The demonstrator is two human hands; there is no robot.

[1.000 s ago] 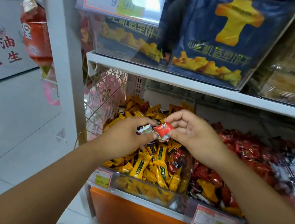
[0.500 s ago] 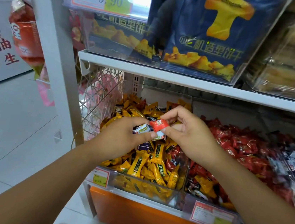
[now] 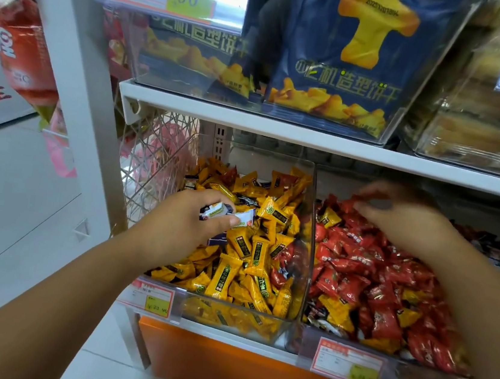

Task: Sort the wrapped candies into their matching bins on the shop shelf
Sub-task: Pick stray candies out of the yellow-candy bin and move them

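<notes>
The shop shelf point(image 3: 281, 129) carries two clear bins side by side at its front edge. The yellow bin point(image 3: 261, 162) on the left is heaped with yellow candies point(image 3: 232, 269). The red bin point(image 3: 308, 291) just beside it holds red candies point(image 3: 359, 265) and some yellow strays.

The left hand point(image 3: 181, 222) hovers over the yellow bin's middle, thumb and fingers pinching white-wrapped candies point(image 3: 230, 213). The right hand point(image 3: 402, 220) is blurred over the red bin's back edge, and I cannot tell whether it holds anything.

Any release is likely best made low over the red heap. The white ones should be gripped firmly until their own bin is found.
</notes>
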